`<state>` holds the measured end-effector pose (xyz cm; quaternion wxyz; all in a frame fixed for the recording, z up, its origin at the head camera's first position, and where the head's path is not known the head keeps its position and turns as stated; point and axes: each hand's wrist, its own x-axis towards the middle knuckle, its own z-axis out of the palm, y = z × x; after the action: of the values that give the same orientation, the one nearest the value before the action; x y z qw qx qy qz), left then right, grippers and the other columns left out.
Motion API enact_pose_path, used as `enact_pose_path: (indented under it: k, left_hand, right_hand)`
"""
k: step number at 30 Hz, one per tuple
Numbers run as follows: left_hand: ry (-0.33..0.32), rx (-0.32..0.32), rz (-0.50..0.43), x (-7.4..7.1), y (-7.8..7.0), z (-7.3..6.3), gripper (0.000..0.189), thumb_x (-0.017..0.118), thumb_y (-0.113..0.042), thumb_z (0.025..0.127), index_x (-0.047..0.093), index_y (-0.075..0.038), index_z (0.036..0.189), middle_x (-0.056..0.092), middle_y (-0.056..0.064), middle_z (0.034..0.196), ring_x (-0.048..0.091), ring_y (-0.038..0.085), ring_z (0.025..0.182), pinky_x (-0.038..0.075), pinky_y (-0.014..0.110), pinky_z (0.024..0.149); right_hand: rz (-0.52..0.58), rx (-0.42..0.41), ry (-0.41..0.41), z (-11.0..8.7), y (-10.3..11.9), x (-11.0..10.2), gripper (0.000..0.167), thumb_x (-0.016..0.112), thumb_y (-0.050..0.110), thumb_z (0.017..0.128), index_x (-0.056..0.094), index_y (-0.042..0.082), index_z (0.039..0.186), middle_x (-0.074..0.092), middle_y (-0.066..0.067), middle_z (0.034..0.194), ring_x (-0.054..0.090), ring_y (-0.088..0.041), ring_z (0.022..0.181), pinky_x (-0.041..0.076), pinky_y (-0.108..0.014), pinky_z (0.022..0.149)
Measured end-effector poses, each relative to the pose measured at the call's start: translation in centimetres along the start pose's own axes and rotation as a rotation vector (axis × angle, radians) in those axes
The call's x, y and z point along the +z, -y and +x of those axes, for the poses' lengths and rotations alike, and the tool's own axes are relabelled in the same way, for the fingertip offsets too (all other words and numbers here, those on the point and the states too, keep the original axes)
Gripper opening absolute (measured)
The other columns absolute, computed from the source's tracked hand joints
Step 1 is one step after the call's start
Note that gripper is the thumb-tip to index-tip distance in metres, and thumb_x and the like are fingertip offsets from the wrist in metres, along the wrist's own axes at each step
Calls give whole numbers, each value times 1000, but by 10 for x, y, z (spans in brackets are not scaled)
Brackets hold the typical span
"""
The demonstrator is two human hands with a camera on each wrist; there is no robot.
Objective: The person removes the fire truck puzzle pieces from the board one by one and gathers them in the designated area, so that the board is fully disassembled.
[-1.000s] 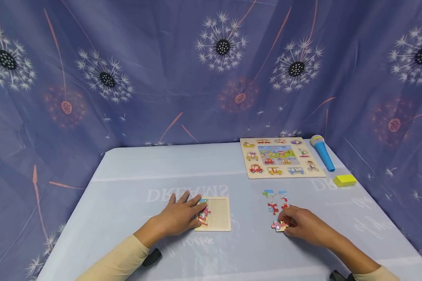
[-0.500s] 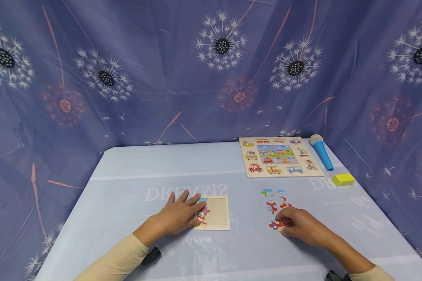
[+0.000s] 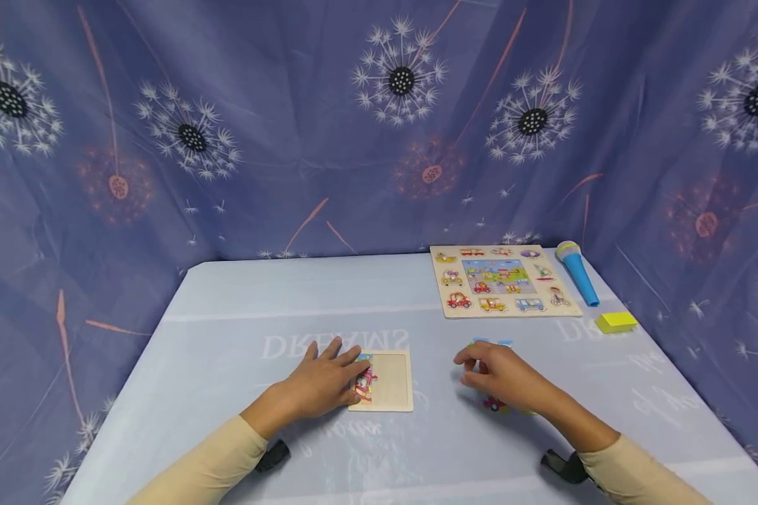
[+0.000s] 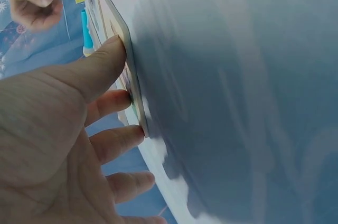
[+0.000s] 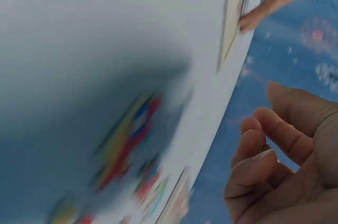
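My left hand rests on the left side of a small wooden puzzle tray, fingers spread and nearly straight. Under its fingertips, a strip of joined jigsaw pieces fills the tray's left part; bare wood shows to the right. In the left wrist view, the thumb lies along the tray's edge. My right hand hovers over the loose jigsaw pieces, fingers loosely bent with nothing between them. A red jigsaw piece with a wheel lies below it; the hand hides most of the others.
At the back right lies a larger wooden vehicle puzzle board. Beside it are a blue toy microphone and a yellow block. A patterned curtain rises behind the table.
My right hand has let go of the red wheel piece, leaving it on the table, and moved up and left over the other pieces. The left hand stays on the tray.
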<state>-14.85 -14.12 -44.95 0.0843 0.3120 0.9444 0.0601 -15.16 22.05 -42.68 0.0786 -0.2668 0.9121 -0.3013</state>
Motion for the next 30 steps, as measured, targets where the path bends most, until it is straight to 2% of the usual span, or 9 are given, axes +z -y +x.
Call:
enact_pose_path:
  k: [5, 11, 19, 23, 26, 30]
  left_hand:
    - [-13, 2, -5, 2, 1, 0, 61, 64, -49, 98, 53, -19, 150, 44, 10, 159, 32, 46, 148, 26, 74, 110]
    - [-50, -9, 38, -1, 3, -3, 60, 66, -51, 96, 58, -18, 145, 49, 9, 155, 37, 44, 147, 27, 73, 110]
    - [-71, -93, 9, -6, 8, -5, 65, 66, -52, 96, 56, -12, 146, 52, 9, 153, 37, 47, 146, 28, 74, 110]
    - [-82, -103, -1, -7, 7, 1, 68, 64, -54, 96, 56, -9, 146, 51, 11, 154, 35, 46, 147, 25, 73, 111]
    - [-85, -115, 0, -6, 5, 3, 69, 65, -55, 95, 56, -9, 146, 52, 11, 153, 35, 46, 147, 26, 73, 111]
    - [-71, -138, 17, -3, 3, 1, 69, 65, -55, 95, 57, -8, 144, 53, 12, 152, 36, 47, 146, 27, 72, 111]
  right_hand:
    - [22, -73, 59, 31, 25, 16, 23, 75, 15, 92, 73, 8, 114, 66, 3, 98, 55, -4, 80, 49, -24, 70]
    - [55, -117, 79, 58, 49, 41, 24, 73, 11, 92, 72, 4, 115, 63, 6, 95, 56, -6, 81, 50, -25, 72]
    - [112, -30, 122, 90, 67, 70, 39, 73, 17, 91, 67, 2, 126, 66, -2, 107, 60, -15, 94, 50, -33, 83]
    - [95, 13, 89, 99, 69, 74, 42, 75, 15, 88, 66, 0, 126, 65, -6, 106, 59, -19, 96, 49, -39, 87]
    - [81, 34, 78, 103, 69, 76, 41, 76, 13, 87, 66, 0, 124, 63, -5, 101, 57, -18, 92, 48, -39, 84]
    - [95, 67, 91, 107, 70, 82, 42, 75, 17, 89, 66, 0, 126, 63, -2, 96, 55, -14, 84, 48, -31, 76]
